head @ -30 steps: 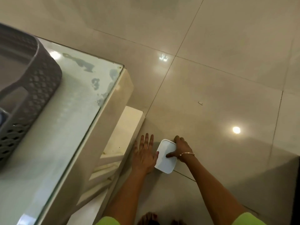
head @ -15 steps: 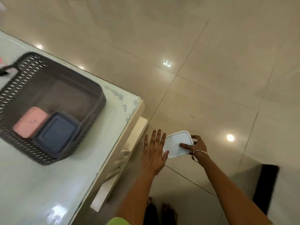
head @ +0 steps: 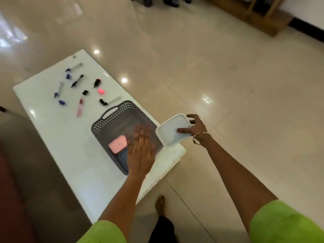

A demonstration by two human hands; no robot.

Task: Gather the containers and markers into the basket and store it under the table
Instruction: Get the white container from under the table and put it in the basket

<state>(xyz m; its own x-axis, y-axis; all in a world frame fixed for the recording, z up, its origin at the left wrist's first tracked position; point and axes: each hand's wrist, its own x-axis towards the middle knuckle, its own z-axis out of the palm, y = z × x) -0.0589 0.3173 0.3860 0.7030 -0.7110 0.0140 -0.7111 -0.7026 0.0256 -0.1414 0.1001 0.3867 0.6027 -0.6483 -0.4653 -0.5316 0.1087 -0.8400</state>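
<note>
Gripping white container point(head: 172, 131) beside basket point(head: 112, 120)

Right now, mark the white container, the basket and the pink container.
white container point(head: 169, 133): head view, middle of its lid.
basket point(head: 99, 126): head view, perforated left wall.
pink container point(head: 117, 144): head view, middle of its lid.

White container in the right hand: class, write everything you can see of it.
The white container is a flat rounded-rectangle box, plastic by its look, with a raised rim. The right hand grips one end, thumb on top, fingers curled round the edge. It hangs tilted above the table corner, beside the grey basket.
</note>
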